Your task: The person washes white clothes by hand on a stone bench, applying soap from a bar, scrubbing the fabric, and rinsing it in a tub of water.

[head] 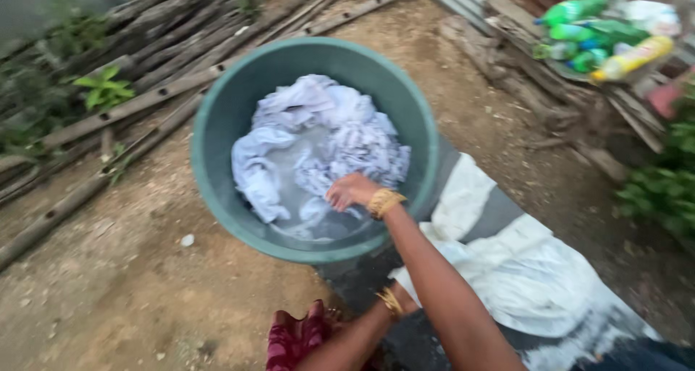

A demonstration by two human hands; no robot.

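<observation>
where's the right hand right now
In the head view, the right hand is down inside the green tub, centre frame, resting on the wet white laundry.

Lighting: even, soft daylight, outdoors; no hard sun patches and no strong cast shadows on the dirt ground [130,284]. Only a faint darker band lies under the rim of the green tub [217,161].

Glare: mild sheen on the water and wet cloth [318,146] inside the tub; whites on the spread sheet [521,270] run close to overexposed (detail thin there).

Sharpness: the whole frame is soft with motion blur. The bottles [601,34] at top right smear into colour streaks; the poles [145,60] at top left and the plants are smudged. The right hand [352,190] is fairly legible, its fingers indistinct.

Edges: slight wide-angle stretch toward the corners.
</observation>
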